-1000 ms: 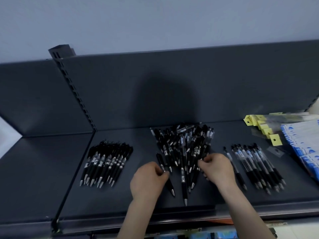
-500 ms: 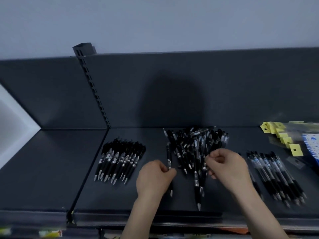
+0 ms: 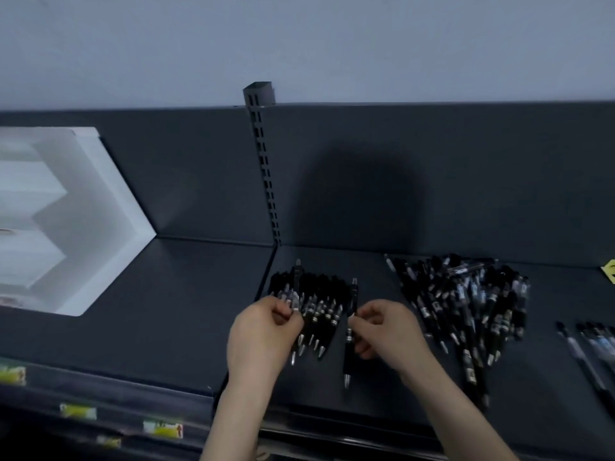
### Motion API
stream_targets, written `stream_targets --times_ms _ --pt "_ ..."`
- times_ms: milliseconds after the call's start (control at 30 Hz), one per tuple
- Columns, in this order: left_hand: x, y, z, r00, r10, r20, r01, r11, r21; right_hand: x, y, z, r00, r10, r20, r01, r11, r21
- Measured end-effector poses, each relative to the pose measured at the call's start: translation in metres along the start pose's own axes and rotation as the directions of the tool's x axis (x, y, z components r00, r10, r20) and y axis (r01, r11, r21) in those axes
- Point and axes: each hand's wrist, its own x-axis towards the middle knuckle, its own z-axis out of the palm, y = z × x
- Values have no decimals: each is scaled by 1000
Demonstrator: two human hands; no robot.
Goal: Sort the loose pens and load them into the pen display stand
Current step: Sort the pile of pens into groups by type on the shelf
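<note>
Surveyed dark grey shelf (image 3: 199, 311) below pale wall (image 3: 299, 44), found left hand (image 3: 263, 334) pinching 1 pen (image 3: 296, 277) over sorted row (image 3: 321, 294), right hand (image 3: 389, 331) pinching 2nd pen (image 3: 347, 361) just right of it, jumbled pile (image 3: 466, 301) further right, white stepped stand (image 3: 50, 211) at far left.

bare left hand (image 3: 263, 334), bare right hand (image 3: 387, 331), both forearms bare as far as visible

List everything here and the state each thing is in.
left hand, pinching one pen at the left row
right hand, pinching a second pen
left row, lined up side by side
middle heap, jumbled
right row, lined up, partly out of view
</note>
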Motion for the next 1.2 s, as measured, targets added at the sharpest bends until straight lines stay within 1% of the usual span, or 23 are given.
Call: stream_targets --times_ms 100,233,433,533,600,700,800,867,1000,1067,1133,1200 --pt "13 -9 -11 1000 15 4 -15 1000 15 9 -5 16 1000 23 -9 -23 1000 11" --pt "34 -8 -14 998 56 29 -57 997 56 17 -14 30 997 34 -62 -31 998 54" --pt "48 -15 2 981 102 166 -125 983 134 19 -8 39 990 51 -133 -55 998 -23" --pt "50 -19 4 979 114 172 -139 980 142 16 -5 40 986 61 -153 -64 998 -9" --pt "51 -20 4 979 131 157 -154 977 147 14 -3 39 986 52 -161 -58 998 -32" --pt "50 -15 5 978 172 120 -189 970 151 6 1 29 982 12 -189 -30 995 -94" --pt "46 -4 11 966 225 124 -239 964 113 -8 6 7 959 -82 -272 2 959 -283" --pt "42 7 20 953 261 151 -275 958 78 -23 9 -13 932 -127 -339 -8 929 -370" --pt "30 30 50 920 332 209 -340 940 2 -49 22 -56 858 -163 -486 -98 879 -467" --pt "21 41 68 902 353 251 -358 934 -27 -57 29 -73 827 -166 -537 -153 853 -499" --pt "13 50 84 883 368 293 -365 929 -66 -62 36 -86 815 -159 -557 -192 833 -519" --pt "7 58 98 866 370 337 -369 927 -70 -66 40 -94 820 -128 -558 -237 812 -534"
